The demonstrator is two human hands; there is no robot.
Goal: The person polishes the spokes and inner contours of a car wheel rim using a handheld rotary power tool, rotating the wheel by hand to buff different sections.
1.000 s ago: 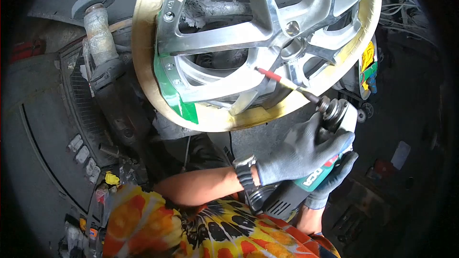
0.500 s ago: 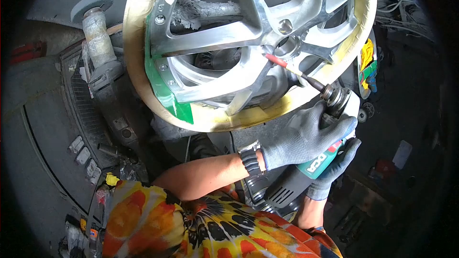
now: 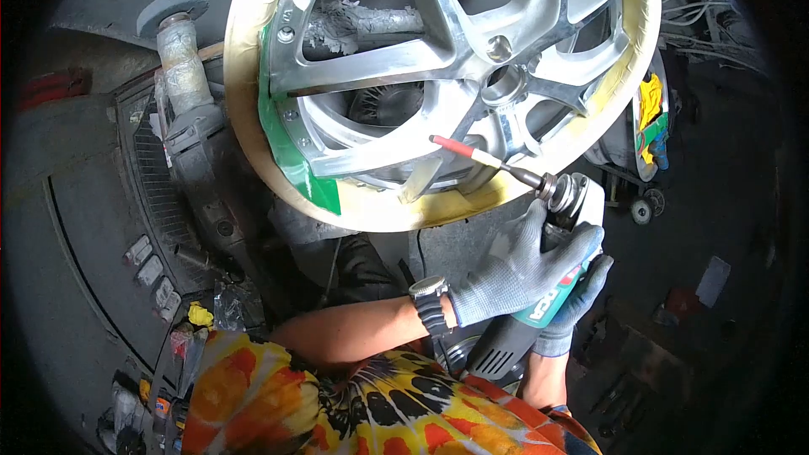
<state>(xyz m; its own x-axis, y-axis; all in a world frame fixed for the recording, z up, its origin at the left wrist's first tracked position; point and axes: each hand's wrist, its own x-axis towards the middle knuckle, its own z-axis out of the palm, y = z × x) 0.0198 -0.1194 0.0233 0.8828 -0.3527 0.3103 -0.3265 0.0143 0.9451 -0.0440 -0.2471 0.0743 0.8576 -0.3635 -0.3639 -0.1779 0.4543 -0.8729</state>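
A green and black angle grinder (image 3: 543, 307) carries a long spindle (image 3: 480, 156) with a red and white tip. My left hand (image 3: 527, 265), in a grey knitted glove with a watch at the wrist, is wrapped round the grinder near its head. Gloved as well, my right hand (image 3: 581, 307) grips the green body from the other side. A silver alloy wheel (image 3: 379, 59) stands tilted in front of me, its rim edge wrapped in yellowish tape (image 3: 396, 215) and a green strip (image 3: 291, 160). The spindle's tip is over a lower spoke; whether it touches cannot be told.
On the left stands a machine (image 3: 194, 131) with a round grey disc (image 3: 173, 8) on its end. Small blocks (image 3: 152, 271) lie in a row below it. Another wheel with yellow and green cloths (image 3: 650, 114) is at the right. Cables (image 3: 704, 13) hang at upper right.
Both hands have moved the grinder slightly left and down. Its tip has shifted from beside the wheel's hub to a lower spoke. My grip looks the same.
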